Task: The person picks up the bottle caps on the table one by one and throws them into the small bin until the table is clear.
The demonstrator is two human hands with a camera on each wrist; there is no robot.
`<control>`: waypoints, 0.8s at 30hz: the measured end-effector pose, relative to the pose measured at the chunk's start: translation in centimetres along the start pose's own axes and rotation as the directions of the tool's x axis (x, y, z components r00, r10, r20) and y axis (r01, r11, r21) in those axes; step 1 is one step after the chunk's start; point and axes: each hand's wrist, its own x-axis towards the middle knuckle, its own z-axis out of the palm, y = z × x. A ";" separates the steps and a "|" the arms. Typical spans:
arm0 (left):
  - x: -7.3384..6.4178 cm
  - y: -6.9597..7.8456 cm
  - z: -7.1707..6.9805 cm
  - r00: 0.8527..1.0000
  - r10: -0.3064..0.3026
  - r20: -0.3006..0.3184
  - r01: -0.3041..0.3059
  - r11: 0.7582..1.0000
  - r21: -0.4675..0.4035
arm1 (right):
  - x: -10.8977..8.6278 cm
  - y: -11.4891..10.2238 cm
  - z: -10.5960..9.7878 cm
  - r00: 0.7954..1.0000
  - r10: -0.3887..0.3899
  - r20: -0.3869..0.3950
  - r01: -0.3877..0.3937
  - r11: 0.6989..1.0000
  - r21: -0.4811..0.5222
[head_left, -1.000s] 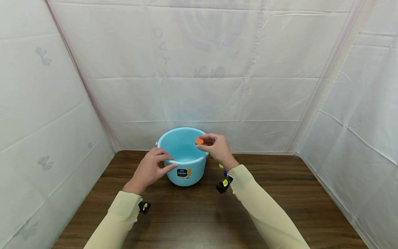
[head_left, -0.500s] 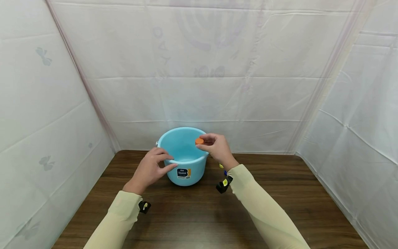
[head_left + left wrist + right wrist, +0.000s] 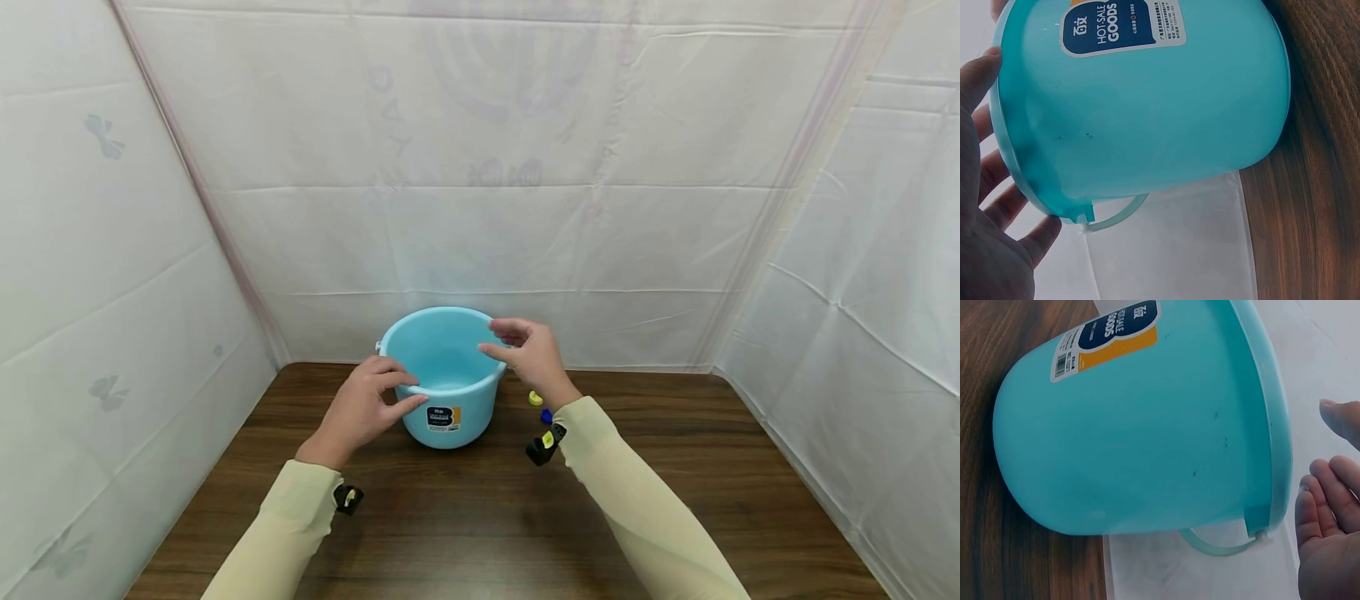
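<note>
A light blue plastic bucket stands upright on the wooden table, its label facing me. My left hand holds the near left part of its rim, thumb outside and fingers over the edge, as the left wrist view also shows. Just above the right side of the rim is my right hand, thumb and fingers spread apart with nothing between them. In the right wrist view its fingers are clear of the bucket. The bucket's floor is partly hidden by its near wall, and no orange disc shows inside.
Right of the bucket, a small yellow piece and a small blue piece lie on the table near my right wrist. White sheeting rises behind and on both sides. The bucket's handle hangs at the back.
My right hand has let go of the small orange disc, which is out of sight now. Its fingers have parted and it has shifted slightly right. The left hand has stayed on the rim.
</note>
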 end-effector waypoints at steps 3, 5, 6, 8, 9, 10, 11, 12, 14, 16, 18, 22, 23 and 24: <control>0.0 0.0 0.0 1.000 0.003 -0.006 -0.003 1.000 -0.002 | 0.0 0.4 -0.4 1.000 -0.001 -0.010 0.001 1.000 0.015; -0.1 0.1 0.0 1.000 0.004 -0.008 -0.005 1.000 -0.003 | -0.1 0.7 -0.8 1.000 0.007 -0.011 -0.007 0.999 0.031; -0.1 0.1 0.0 1.000 0.005 -0.008 -0.005 1.000 -0.004 | -0.2 0.9 -1.0 1.000 0.013 -0.011 -0.013 0.999 0.039; -0.1 0.1 0.0 1.000 0.007 -0.009 -0.007 1.000 -0.003 | -0.3 1.2 -1.5 1.000 0.021 -0.012 -0.020 0.999 0.045; -0.1 0.1 0.1 1.000 0.008 -0.009 -0.008 1.000 -0.002 | -0.3 1.5 -1.7 1.000 0.025 -0.015 -0.025 0.999 0.044; -0.1 0.1 0.1 1.000 0.009 -0.008 -0.009 1.000 0.000 | -0.4 1.7 -1.9 0.999 0.029 -0.019 -0.028 0.999 0.041; -0.1 0.1 0.1 1.000 0.009 -0.007 -0.009 1.000 0.002 | -0.4 1.9 -2.1 0.999 0.030 -0.023 -0.029 0.999 0.035; -0.1 0.0 0.1 1.000 0.009 -0.007 -0.009 1.000 0.004 | -0.5 2.2 -2.4 0.999 0.031 -0.027 -0.030 0.999 0.025; -0.1 0.0 0.1 1.000 0.012 -0.006 -0.012 1.000 0.008 | -0.7 2.6 -2.8 0.999 0.030 -0.038 -0.029 1.000 0.007; 0.0 0.0 0.1 1.000 0.013 -0.005 -0.013 1.000 0.008 | -0.8 3.1 -3.3 0.998 0.032 -0.047 -0.033 0.999 -0.010; 0.0 0.1 0.1 1.000 0.011 -0.004 -0.011 1.000 0.006 | -1.1 3.5 -3.8 0.997 0.041 -0.059 -0.043 0.999 -0.028; 0.0 0.2 0.0 1.000 0.009 -0.003 -0.009 1.000 0.000 | -1.6 4.5 -4.6 0.994 0.070 -0.086 -0.075 0.996 -0.056; -0.1 0.2 0.1 1.000 0.007 -0.003 -0.007 1.000 -0.001 | -1.7 4.8 -4.8 0.993 0.075 -0.092 -0.081 0.995 -0.062; -0.1 0.2 0.0 1.000 0.007 -0.004 -0.007 1.000 -0.002 | -1.8 5.1 -5.0 0.992 0.078 -0.097 -0.085 0.994 -0.067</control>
